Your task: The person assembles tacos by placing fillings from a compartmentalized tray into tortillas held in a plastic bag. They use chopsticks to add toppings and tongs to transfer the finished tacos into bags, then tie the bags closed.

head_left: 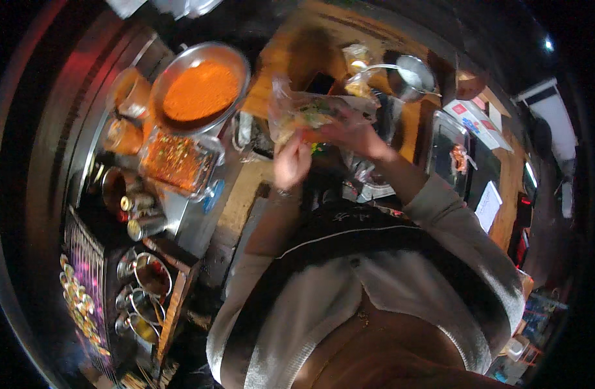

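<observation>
In front of my chest I hold a clear plastic bag point(281, 110) with some green and pale food in it, too blurred to name. My left hand point(293, 163) is closed at the bag's near left edge, its fingertips pinched together. The right hand point(357, 136) reaches across the bag's near right side with its fingers curled onto the plastic. Motion smears the fingers and part of the bag. A dark phone-like slab point(321, 83) lies on the wooden table just beyond the bag.
At left stand a wide metal bowl of orange powder point(203, 91), a clear tray of red chopped food point(174, 162) and several jars. Lower left, skewers lie on a grill point(83, 292) beside metal pots point(151, 275). At right are a metal pot point(413, 78) and a dark tray point(448, 146).
</observation>
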Motion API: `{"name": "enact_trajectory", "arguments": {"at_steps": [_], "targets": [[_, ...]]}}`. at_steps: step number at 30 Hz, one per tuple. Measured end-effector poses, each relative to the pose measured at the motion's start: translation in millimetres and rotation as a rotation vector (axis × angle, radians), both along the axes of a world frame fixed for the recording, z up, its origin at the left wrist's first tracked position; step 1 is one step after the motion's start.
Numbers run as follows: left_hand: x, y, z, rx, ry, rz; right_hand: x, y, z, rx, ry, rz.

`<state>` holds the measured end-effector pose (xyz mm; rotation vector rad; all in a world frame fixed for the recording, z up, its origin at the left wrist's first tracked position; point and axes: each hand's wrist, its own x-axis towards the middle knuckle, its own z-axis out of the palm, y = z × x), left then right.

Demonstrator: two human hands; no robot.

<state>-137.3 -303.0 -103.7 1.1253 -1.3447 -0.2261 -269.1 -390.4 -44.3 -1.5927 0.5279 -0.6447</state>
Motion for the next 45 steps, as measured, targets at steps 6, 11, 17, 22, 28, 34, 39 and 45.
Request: {"name": "enact_trajectory", "arguments": {"at_steps": [6,11,17,22,28,34,39,45], "targets": [[-31,-56,40,0.505,0.218,-0.480,-83,-77,28,-0.505,0.370,0.203],[-69,-110,23,0.700,0.106,-0.384,-115,-114,14,-0.506,0.434,0.165],[-99,-151,-10,0.644,0.479,-0.467,-150,-170,-4,-0.310,0.489,-0.165],[-107,-185,-39,0.614,0.683,-0.402,-143,-145,-38,-0.971,0.420,-0.357],[-126,-183,-53,0.536,0.332,-0.215,-152,-90,-82,-0.422,0.268,-0.655],[-115,-185,-47,0.865,0.961,-1.137,-180,-90,-113,0.739,-0.175,-0.095],[-105,-245,-69,0.962,0.393,-1.621,-196,-116,-130,0.710,0.342,-0.111],[-124,-294,-99,1.054,-0.256,-0.772,-194,-173,-155,0.056,0.541,-0.172]]}}
